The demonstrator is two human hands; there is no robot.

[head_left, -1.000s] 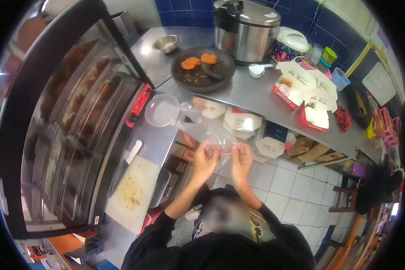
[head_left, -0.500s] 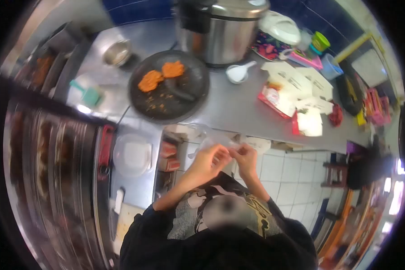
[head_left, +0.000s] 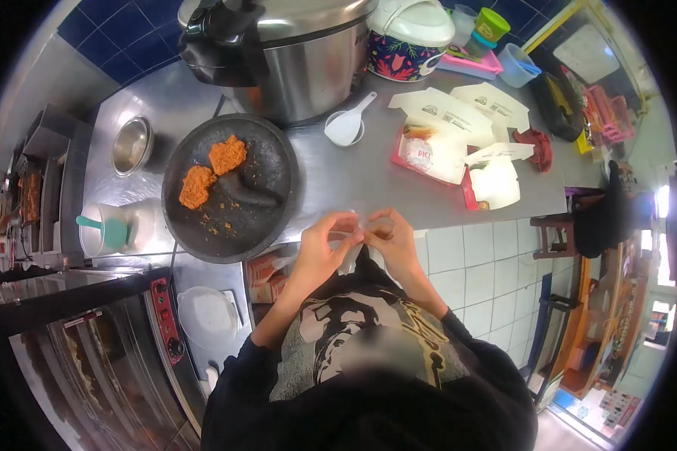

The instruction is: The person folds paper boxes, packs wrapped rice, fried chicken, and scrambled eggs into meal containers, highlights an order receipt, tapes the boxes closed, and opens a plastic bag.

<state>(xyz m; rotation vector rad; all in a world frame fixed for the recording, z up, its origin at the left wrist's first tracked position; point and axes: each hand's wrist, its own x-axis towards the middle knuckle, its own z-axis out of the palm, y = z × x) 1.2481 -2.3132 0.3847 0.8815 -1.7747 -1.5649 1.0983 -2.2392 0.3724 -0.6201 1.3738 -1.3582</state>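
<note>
At the counter's front edge, my left hand [head_left: 323, 244] and my right hand [head_left: 396, 242] meet fingertip to fingertip. Both pinch a thin, see-through piece of plastic [head_left: 351, 258] that hangs between and below them; whether it is a bag or a glove I cannot tell. Ahead to the left lies a dark stone mortar plate [head_left: 282, 214], with two pieces of orange-brown fried chicken [head_left: 227, 155] and crumbs on it. Its curved stone pestle [head_left: 250, 194] rests beside the chicken. To the right stand open food boxes [head_left: 436, 167], one holding a wrapped bundle marked "RICE" [head_left: 418, 153].
Behind the mortar is a large steel cooker [head_left: 308, 71]. A white scoop [head_left: 347, 126] lies on a small bowl. At left are a metal bowl [head_left: 132, 146] and a tub with a green scoop [head_left: 114, 234]. A glass-fronted warmer [head_left: 90, 353] stands lower left.
My view has shifted, so the counter things sit further left and the picture is sharper. Both hands stay pinched together; the plastic, spread out above the hands before, now hangs lower between them.
</note>
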